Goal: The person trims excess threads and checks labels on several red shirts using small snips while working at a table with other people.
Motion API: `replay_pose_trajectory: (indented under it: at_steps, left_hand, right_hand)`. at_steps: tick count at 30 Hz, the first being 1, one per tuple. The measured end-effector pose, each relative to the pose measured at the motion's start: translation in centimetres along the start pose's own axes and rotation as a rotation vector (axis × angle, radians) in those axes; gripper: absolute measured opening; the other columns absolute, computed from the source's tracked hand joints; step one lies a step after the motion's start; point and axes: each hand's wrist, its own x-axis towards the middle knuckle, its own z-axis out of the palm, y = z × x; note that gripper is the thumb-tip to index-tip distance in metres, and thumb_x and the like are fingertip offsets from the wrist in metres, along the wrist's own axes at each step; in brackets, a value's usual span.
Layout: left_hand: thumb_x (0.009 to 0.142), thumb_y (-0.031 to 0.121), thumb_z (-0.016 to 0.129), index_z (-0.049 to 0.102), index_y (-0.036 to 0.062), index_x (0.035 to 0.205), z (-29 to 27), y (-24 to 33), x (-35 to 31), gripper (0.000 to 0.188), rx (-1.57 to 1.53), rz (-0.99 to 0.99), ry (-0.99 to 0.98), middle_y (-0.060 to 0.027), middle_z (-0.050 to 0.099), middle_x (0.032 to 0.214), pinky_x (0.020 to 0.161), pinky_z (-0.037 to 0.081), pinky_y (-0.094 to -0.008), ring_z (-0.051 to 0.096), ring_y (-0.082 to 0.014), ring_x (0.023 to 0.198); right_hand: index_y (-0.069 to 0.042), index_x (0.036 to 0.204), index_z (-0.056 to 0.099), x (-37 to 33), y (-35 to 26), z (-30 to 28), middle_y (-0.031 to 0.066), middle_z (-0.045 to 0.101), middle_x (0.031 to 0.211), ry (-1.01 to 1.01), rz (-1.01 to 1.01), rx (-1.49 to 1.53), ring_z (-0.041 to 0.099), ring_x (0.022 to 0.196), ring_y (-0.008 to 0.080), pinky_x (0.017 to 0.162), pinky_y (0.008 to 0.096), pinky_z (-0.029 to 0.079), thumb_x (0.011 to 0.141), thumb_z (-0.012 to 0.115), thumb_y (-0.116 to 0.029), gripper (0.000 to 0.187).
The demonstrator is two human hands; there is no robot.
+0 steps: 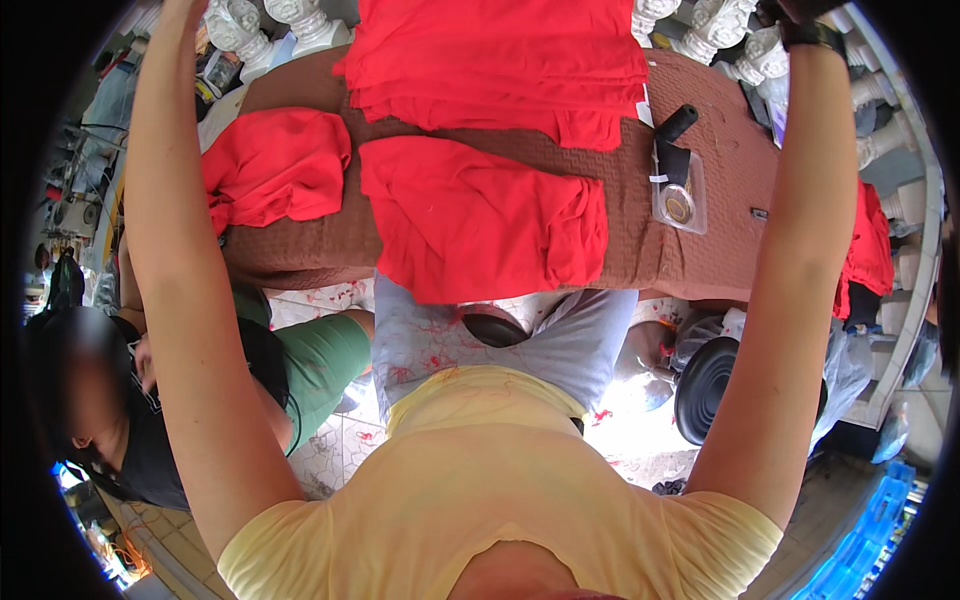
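Note:
Both my arms are raised and spread wide toward the upper corners. My left forearm runs out past the top edge, so the left hand is outside the picture. At the top right, a dark sliver of my right hand (pixel 808 8) shows above a dark wristband (pixel 815 36); its fingers are cut off. Between the arms, a crumpled red cloth (pixel 490 215) hangs over the near edge of the brown-covered table (pixel 690 260). Behind it lies a larger stack of red cloth (pixel 500 65). Another red cloth bundle (pixel 280 165) sits to the left, near my left forearm.
A clear plastic tray (pixel 690 215) and a black-handled tool (pixel 677 125) lie on the table's right. White ornate pedestals (pixel 310 25) line the far side. A person in green shorts (pixel 325 365) sits at left. A black round seat (pixel 708 390) stands at right.

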Motion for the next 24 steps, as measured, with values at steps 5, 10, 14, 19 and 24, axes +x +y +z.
replay_pose_trajectory:
  at_steps: [5, 10, 14, 19, 24]
  left_hand:
    - [0.091, 0.024, 0.073, 0.067, 0.0092, 0.125, 2.6, -9.1, -4.2, 0.038, 0.319, 0.194, -0.195, -0.0105, 0.072, 0.099, 0.076, 0.054, -0.0332, 0.066, -0.0227, 0.087]
    - [0.089, 0.041, 0.072, 0.064, 0.0107, 0.120, 9.9, -7.1, -23.0, 0.044, 0.548, 0.064, -0.891, -0.0126, 0.065, 0.123, 0.108, 0.040, -0.0401, 0.055, -0.0317, 0.124]
    - [0.082, 0.037, 0.078, 0.066, 0.0149, 0.117, 13.6, -4.9, -32.6, 0.043, 0.705, -0.152, -0.946, -0.0087, 0.055, 0.136, 0.105, 0.038, -0.0639, 0.044, -0.0350, 0.134]
    - [0.082, 0.018, 0.078, 0.065, 0.0079, 0.107, 12.6, -3.8, -27.9, 0.030, 0.457, 0.175, -0.363, -0.0136, 0.068, 0.109, 0.085, 0.052, -0.0430, 0.065, -0.0347, 0.103]
    - [0.077, -0.005, 0.070, 0.058, 0.0012, 0.102, 8.7, 1.2, -21.9, 0.029, 0.032, 0.080, -0.082, -0.0136, 0.063, 0.110, 0.097, 0.047, -0.0385, 0.062, -0.0292, 0.106]
  right_hand:
    - [-0.007, 0.105, 0.069, 0.7, 10.9, 0.1, 0.0083, 0.068, 0.087, 0.017, 0.095, -0.712, 0.062, 0.079, 0.0192, 0.071, 0.0352, 0.048, 0.096, 0.062, -0.034, 0.029]
    - [-0.004, 0.106, 0.074, -15.6, 16.4, 5.2, 0.0196, 0.072, 0.097, -0.711, -0.010, -0.725, 0.068, 0.088, 0.0267, 0.078, 0.0403, 0.054, 0.090, 0.068, -0.046, 0.046]
    - [0.001, 0.086, 0.072, -27.8, 18.3, 6.2, 0.0203, 0.071, 0.085, -0.784, 0.317, -0.819, 0.070, 0.085, 0.0361, 0.077, 0.0429, 0.053, 0.084, 0.073, -0.052, 0.053]
    - [-0.002, 0.089, 0.068, -27.3, 15.1, 4.9, 0.0057, 0.066, 0.083, -0.429, 0.164, -0.509, 0.060, 0.076, 0.0177, 0.070, 0.0329, 0.049, 0.079, 0.086, -0.029, 0.034]
    - [-0.006, 0.087, 0.066, -24.0, 8.5, 2.4, -0.0062, 0.061, 0.082, -0.116, -0.139, -0.189, 0.049, 0.071, 0.0035, 0.063, 0.0212, 0.041, 0.081, 0.085, -0.017, 0.023]
